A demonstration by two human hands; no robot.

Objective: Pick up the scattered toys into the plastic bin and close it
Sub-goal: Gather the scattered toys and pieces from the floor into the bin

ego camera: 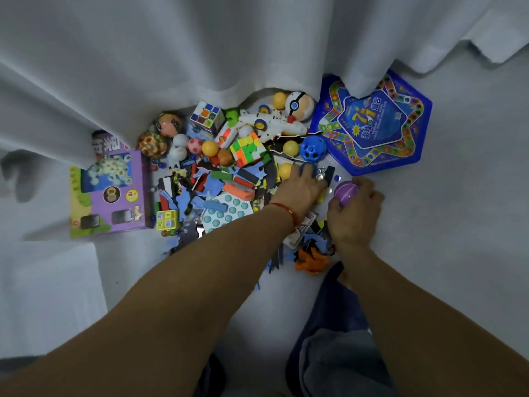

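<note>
Scattered toys lie in a heap on a white sheet: a cube puzzle (207,117), a twisted bright cube (248,149), a white toy gun (274,124), a red-and-white ball (299,106), orange balls and a blue holed ball (313,148). My right hand (355,213) is shut on a purple ball (345,190) at the heap's right edge. My left hand (300,187), with a red string at the wrist, lies flat, fingers spread, on small pieces beside it. No plastic bin shows.
A purple game box (111,190) lies at the left. A blue star-shaped game board (375,124) lies at the right, partly under hanging white cloth (200,53). Foam puzzle pieces and a bubble pop mat (232,209) fill the middle. My knee in dark fabric (337,325) is below.
</note>
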